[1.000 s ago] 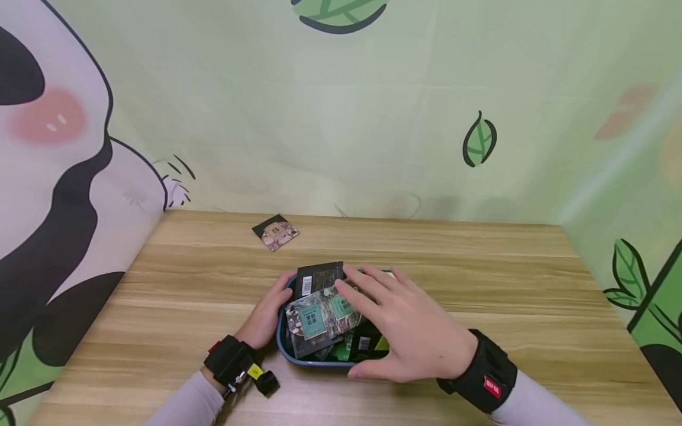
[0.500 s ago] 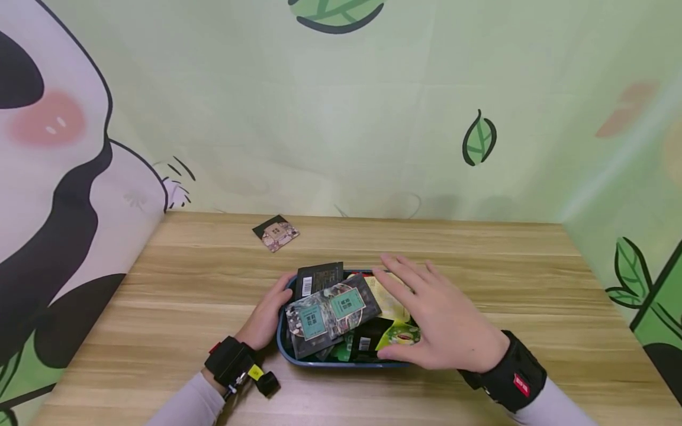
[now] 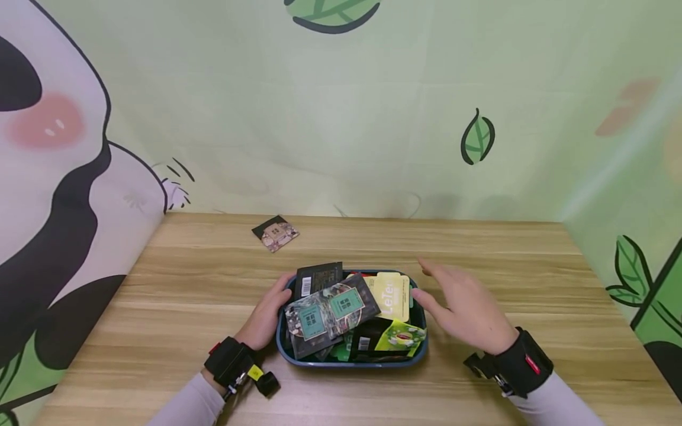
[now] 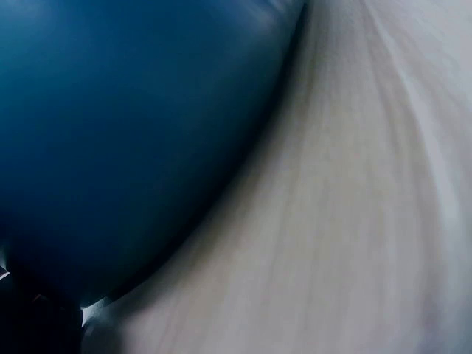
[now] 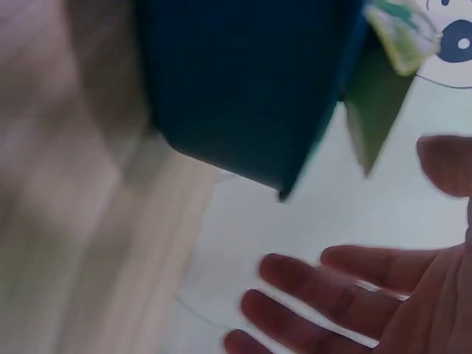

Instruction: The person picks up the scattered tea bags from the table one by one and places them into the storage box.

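A blue storage bin (image 3: 351, 364) with rounded corners stands near the table's front, filled with several flat tea packets. My left hand (image 3: 264, 313) holds its left end, thumb at the rim and fingers along the outside; in the left wrist view the bin's wall (image 4: 133, 125) fills the upper left. Across the top lies a black double packet (image 3: 333, 313) with teal labels. A pale yellow packet (image 3: 391, 296) and a green-and-black one (image 3: 402, 337) lie to its right. Just off the bin's right end, my right hand (image 3: 469, 305) has its fingers spread, holding nothing.
A small square packet (image 3: 276, 234), black and pink, lies alone near the back edge of the wooden table (image 3: 479, 254). Behind the table hangs a green printed backdrop (image 3: 362, 130). A black packet (image 3: 319, 278) sticks up over the bin's back rim.
My right hand has moved right, from over the packets to beyond the bin's right end, uncovering the yellow and green packets. The left hand and the bin have stayed put.
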A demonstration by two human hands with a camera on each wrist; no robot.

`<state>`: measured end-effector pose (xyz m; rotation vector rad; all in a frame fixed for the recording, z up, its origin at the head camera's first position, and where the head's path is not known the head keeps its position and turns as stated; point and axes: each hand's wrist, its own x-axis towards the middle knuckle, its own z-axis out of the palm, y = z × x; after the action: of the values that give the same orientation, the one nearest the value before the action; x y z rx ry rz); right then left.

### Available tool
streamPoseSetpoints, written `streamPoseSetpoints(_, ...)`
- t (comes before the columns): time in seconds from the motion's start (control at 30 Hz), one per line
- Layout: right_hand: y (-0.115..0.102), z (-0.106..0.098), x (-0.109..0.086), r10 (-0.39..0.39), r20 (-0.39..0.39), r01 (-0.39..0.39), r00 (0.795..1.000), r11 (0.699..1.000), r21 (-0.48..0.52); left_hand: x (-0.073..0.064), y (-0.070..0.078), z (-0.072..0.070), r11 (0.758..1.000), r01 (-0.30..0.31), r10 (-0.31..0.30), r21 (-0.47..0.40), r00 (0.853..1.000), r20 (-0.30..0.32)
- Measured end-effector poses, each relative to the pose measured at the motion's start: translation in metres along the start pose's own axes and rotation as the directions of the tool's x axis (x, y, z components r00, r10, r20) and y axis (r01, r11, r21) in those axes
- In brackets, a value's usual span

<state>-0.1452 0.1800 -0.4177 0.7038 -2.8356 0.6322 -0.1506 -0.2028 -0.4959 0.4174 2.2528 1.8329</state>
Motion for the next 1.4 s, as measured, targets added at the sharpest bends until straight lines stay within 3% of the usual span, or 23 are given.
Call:
streamPoseSetpoints(0.17, 0.008, 0.015, 0.004, 0.098, 0.132, -0.112, 0.986, 0.988, 0.108, 0.0, 0.0, 0.0, 1.0, 0.0, 0.0, 0.004, 1.0, -0.005)
streamPoseSetpoints(0.3, 0.012, 0.023, 0.004, 0.102, 0.219, -0.138, 0.971, 0.978, 0.157, 0.0, 0.001, 0.0, 1.0, -0.001, 0.001, -0.001, 1.0, 0.0)
streamPoseSetpoints(0.57, 0.016, 0.036, 0.005, 0.073, 0.187, -0.101, 0.98, 0.984, 0.148, 0.004, 0.005, -0.005, 1.0, 0.024, -0.025, -0.015, 1.0, -0.006)
streamPoseSetpoints(0.73, 0.016, 0.04, 0.005, 0.071, 0.178, -0.1, 0.981, 0.982, 0.159, 0.018, 0.009, -0.019, 0.995, -0.083, 0.085, 0.059, 0.995, -0.042)
streamPoseSetpoints(0.83, 0.017, 0.041, 0.004, 0.075, 0.187, -0.11, 0.98, 0.977, 0.184, 0.035, 0.011, -0.031, 0.974, -0.118, 0.137, 0.195, 0.987, -0.084)
streamPoseSetpoints(0.87, 0.017, 0.042, 0.004, 0.078, 0.19, -0.114, 0.979, 0.975, 0.191, 0.041, 0.012, -0.035, 0.956, -0.115, 0.145, 0.269, 0.985, -0.092)
streamPoseSetpoints(0.93, 0.019, 0.042, 0.003, 0.082, 0.191, -0.121, 0.978, 0.972, 0.203, 0.055, 0.013, -0.045, 0.889, -0.111, 0.17, 0.443, 0.981, -0.095)
streamPoseSetpoints(1.0, 0.02, 0.042, 0.002, 0.085, 0.193, -0.125, 0.978, 0.97, 0.207, 0.066, 0.014, -0.053, 0.775, -0.104, 0.197, 0.623, 0.977, -0.083)
streamPoseSetpoints(1.03, 0.02, 0.042, 0.002, 0.083, 0.195, -0.124, 0.977, 0.97, 0.209, 0.071, 0.014, -0.057, 0.706, -0.094, 0.207, 0.702, 0.975, -0.077)
streamPoseSetpoints(1.1, 0.021, 0.043, 0.001, 0.082, 0.198, -0.124, 0.977, 0.97, 0.211, 0.081, 0.014, -0.063, 0.583, -0.067, 0.201, 0.81, 0.977, -0.065)
streamPoseSetpoints(1.17, 0.021, 0.043, 0.001, 0.08, 0.202, -0.123, 0.976, 0.969, 0.213, 0.088, 0.014, -0.067, 0.494, -0.024, 0.16, 0.869, 0.985, -0.064)
streamPoseSetpoints(1.23, 0.021, 0.043, 0.001, 0.079, 0.206, -0.124, 0.975, 0.969, 0.214, 0.095, 0.011, -0.071, 0.437, 0.011, 0.112, 0.899, 0.991, -0.067)
streamPoseSetpoints(1.4, 0.019, 0.044, 0.002, 0.083, 0.202, -0.127, 0.976, 0.969, 0.213, 0.109, -0.003, -0.081, 0.366, 0.048, 0.02, 0.93, 0.998, -0.06)
